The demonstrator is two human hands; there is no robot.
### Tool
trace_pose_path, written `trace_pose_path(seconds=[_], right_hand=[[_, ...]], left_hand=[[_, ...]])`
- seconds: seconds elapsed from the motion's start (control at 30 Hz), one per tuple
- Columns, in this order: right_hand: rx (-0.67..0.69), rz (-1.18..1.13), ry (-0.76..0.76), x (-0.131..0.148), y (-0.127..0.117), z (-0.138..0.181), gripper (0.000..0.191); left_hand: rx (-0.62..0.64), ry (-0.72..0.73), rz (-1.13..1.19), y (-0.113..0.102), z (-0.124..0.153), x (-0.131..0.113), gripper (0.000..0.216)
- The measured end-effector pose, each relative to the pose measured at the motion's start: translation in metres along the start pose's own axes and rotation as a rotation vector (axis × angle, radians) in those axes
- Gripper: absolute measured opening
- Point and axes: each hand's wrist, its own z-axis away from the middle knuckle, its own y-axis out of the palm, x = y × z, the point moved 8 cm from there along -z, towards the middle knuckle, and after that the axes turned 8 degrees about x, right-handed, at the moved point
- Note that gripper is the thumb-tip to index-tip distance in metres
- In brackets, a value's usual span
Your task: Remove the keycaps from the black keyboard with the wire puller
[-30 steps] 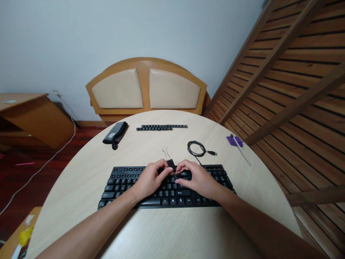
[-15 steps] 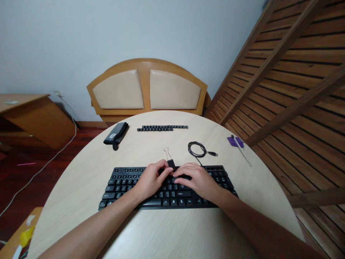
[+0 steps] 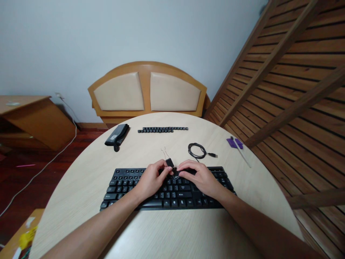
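Observation:
A black keyboard [image 3: 124, 187] lies across the round table [image 3: 81, 180] in front of me. Both hands meet over its upper middle rows. My left hand [image 3: 151, 180] is closed, its fingertips pinching the black handle of a wire keycap puller [image 3: 169, 162], whose thin wire loops stick up toward the far side. My right hand [image 3: 201, 178] is curled with its fingers together. Its fingertips press against a small black piece right beside the puller, and what they hold is hidden. A coiled black USB cable [image 3: 198, 150] runs from the keyboard's far edge.
A row of loose black keycaps [image 3: 161, 129] lies at the table's far side, with a dark pouch [image 3: 117, 135] to its left. A purple tool [image 3: 235, 141] lies at the right. A chair back [image 3: 147, 90] stands behind, a slatted wooden frame [image 3: 283, 72] leans at the right, and a wooden desk [image 3: 32, 115] stands at the left.
My right hand's fingers have slid from the middle key rows up to the top rows, closer to the puller. My left hand has kept its pinch on the puller.

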Motion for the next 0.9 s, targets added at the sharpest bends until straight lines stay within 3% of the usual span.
trace_pose_path(seconds=[0.5, 0.73, 0.9], right_hand=[[-0.08, 0.023, 0.169, -0.014, -0.017, -0.013, 0.023], [-0.008, 0.269, 0.126, -0.019, -0.046, -0.077, 0.024], [-0.095, 0.715, 0.255, -0.031, -0.079, -0.13, 0.021]], left_hand=[[-0.033, -0.032, -0.108, -0.002, 0.001, -0.001, 0.025], [-0.047, -0.016, -0.098, -0.003, 0.002, -0.001, 0.025], [-0.041, -0.03, -0.106, -0.003, 0.002, 0.001, 0.024]])
